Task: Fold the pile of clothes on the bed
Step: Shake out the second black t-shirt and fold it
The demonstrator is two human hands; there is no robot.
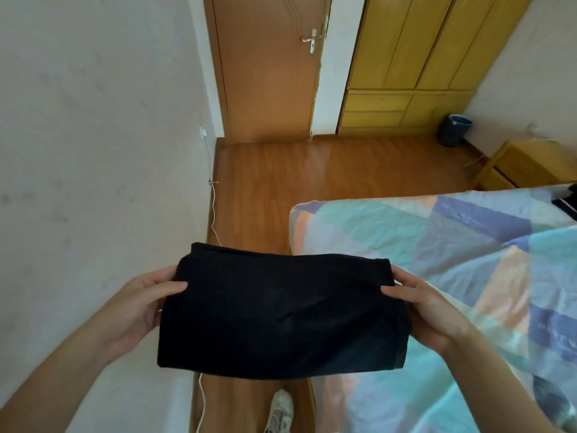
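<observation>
Clothes are down to one piece in view here: a black garment (281, 314), already folded into a compact rectangle, which the person is holding up in the air over the floor (265, 189), just beside the near corner of the bed (437, 245). Both hands are gripping it, the left hand (140, 304) pinching the left edge with the thumb lying on top, the right hand (418, 304) doing the same at the right edge, probably so the layers are staying square and taut instead of sagging open. Below it, a white shoe (281, 407) is showing on the floor beside a white cable (201, 401). Farther right, something dark (566, 198) is lying at the bed's far edge, perhaps more clothing, though it is too cropped to tell. Beyond are the door (268, 67), the yellow wardrobe (415, 57) and a blue bin (454, 129).
</observation>
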